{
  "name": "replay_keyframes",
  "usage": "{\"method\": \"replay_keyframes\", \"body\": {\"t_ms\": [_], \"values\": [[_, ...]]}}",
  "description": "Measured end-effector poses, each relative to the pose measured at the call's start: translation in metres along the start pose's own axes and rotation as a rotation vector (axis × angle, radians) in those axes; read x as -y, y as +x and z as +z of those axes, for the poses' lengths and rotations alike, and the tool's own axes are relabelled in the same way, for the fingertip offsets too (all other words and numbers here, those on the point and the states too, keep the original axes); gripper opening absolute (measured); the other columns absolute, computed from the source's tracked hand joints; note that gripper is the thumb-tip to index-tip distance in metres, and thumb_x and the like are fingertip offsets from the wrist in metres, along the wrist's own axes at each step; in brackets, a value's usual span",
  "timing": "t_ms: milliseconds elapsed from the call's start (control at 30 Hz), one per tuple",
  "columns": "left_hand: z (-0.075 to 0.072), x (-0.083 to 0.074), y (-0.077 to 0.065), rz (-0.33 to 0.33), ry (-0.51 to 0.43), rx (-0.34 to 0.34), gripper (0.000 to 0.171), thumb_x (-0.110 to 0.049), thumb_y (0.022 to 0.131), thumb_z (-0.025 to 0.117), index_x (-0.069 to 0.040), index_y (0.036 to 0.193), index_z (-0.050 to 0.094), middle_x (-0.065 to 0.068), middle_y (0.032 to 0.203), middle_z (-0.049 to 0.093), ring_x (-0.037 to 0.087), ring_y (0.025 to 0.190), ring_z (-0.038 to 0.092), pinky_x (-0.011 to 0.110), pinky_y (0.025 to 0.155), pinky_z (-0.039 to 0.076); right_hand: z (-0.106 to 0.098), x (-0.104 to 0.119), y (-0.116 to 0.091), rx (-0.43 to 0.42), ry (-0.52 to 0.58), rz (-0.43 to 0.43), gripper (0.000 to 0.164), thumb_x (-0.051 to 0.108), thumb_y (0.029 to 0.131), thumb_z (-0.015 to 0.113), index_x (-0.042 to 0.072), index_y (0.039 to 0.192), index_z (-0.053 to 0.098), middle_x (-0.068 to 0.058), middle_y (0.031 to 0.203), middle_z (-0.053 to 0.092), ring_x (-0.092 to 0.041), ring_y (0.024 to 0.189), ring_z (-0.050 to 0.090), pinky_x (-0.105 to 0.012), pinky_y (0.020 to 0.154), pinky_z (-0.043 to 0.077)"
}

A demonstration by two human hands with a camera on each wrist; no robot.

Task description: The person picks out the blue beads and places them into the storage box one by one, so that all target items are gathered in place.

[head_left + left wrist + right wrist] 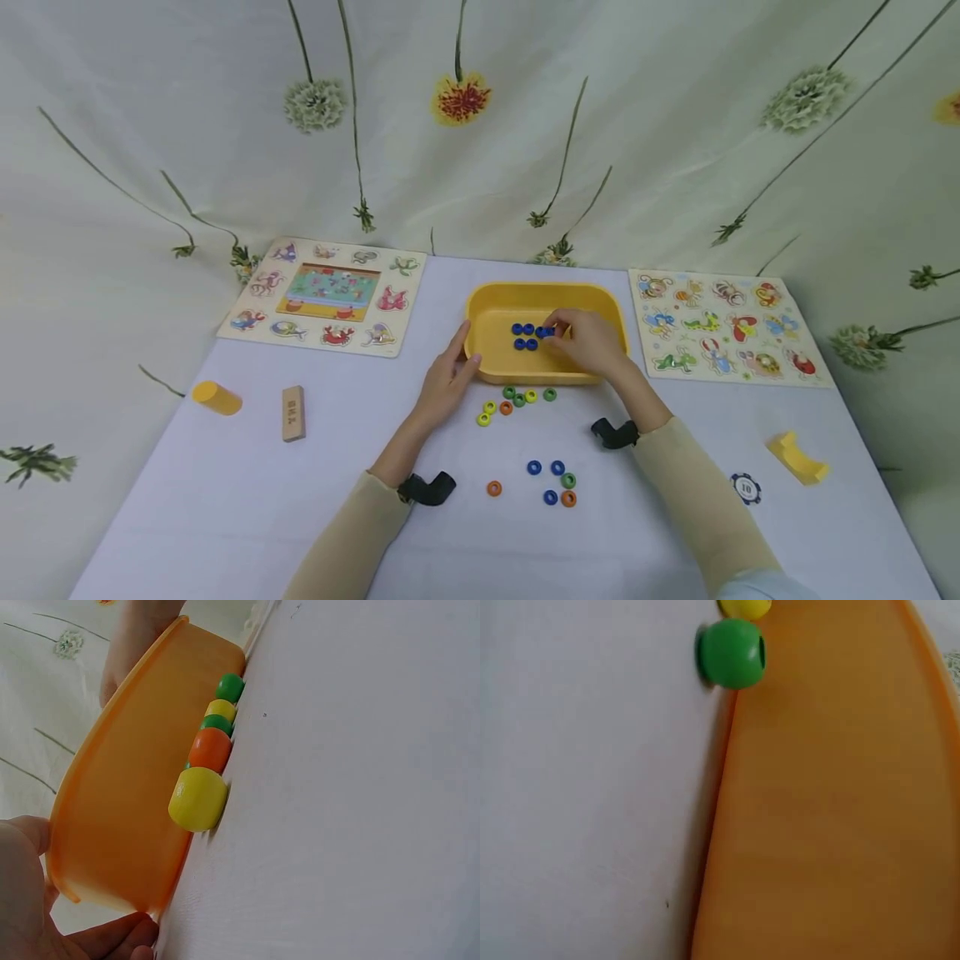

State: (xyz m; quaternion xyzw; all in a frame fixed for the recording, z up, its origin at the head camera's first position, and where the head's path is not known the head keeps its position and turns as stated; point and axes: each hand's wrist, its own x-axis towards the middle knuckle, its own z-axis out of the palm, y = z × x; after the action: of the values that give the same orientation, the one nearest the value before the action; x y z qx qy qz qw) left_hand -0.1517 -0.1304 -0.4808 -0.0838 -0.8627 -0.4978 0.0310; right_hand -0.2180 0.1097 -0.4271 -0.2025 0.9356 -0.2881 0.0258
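Note:
A yellow tray (pixel 495 292) stands on the table with several blue beads (pixel 526 343) grouped inside it. At its left front corner my left hand (pixel 441 387) holds the tray, thumb at the front and fingers along the left side. My right hand (pixel 588 340) reaches over the front wall into the tray and pinches a blue bead (pixel 548 332) beside the group. Outside the front wall lie several green, yellow and orange beads, among them a yellow bead (pixel 197 799) and a green bead (pixel 733 654). The right wrist view does not show the right hand's fingertips.
Nearer me lie an orange bead (pixel 494 488) and a blue bead (pixel 551 497) among several others. Puzzle boards (pixel 255 321) (pixel 731 325) flank the tray. A yellow cylinder (pixel 217 398) and wooden block (pixel 293 413) lie left; a chip (pixel 746 488) and yellow arch (pixel 797 458) lie right.

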Motion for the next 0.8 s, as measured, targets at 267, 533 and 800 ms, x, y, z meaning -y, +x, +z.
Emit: {"method": "replay_keyframes", "body": {"t_ms": [267, 533, 800], "values": [[0.002, -0.002, 0.0, 0.034, -0.002, -0.009, 0.056, -0.04, 0.093, 0.04, -0.03, 0.142, 0.016, 0.008, 0.131, 0.046, 0.018, 0.112, 0.045, 0.04, 0.101, 0.03, 0.009, -0.005, 0.01, 0.117, -0.092, 0.041, 0.017, 0.025, 0.079, 0.066, 0.013, 0.091, 0.064, 0.002, 0.068, 0.056, -0.015, 0.064, 0.049, -0.028, 0.06, 0.037], [0.002, -0.004, -0.001, 0.035, -0.014, 0.012, 0.057, -0.04, 0.093, 0.039, -0.028, 0.143, 0.014, 0.009, 0.132, 0.044, 0.02, 0.114, 0.044, 0.041, 0.102, 0.028, 0.005, -0.006, 0.001, 0.063, -0.052, 0.069, 0.019, 0.025, 0.081, 0.064, 0.014, 0.097, 0.064, 0.002, 0.075, 0.057, -0.015, 0.065, 0.049, -0.027, 0.058, 0.038], [0.001, -0.002, 0.0, 0.016, 0.003, 0.006, 0.057, -0.044, 0.092, 0.038, -0.031, 0.142, 0.014, 0.008, 0.123, 0.051, 0.017, 0.106, 0.046, 0.04, 0.097, 0.032, -0.004, 0.005, -0.049, -0.226, 0.155, -0.114, 0.024, 0.021, 0.08, 0.066, 0.009, 0.1, 0.064, 0.003, 0.071, 0.054, -0.012, 0.055, 0.04, -0.023, 0.049, 0.034]]}}
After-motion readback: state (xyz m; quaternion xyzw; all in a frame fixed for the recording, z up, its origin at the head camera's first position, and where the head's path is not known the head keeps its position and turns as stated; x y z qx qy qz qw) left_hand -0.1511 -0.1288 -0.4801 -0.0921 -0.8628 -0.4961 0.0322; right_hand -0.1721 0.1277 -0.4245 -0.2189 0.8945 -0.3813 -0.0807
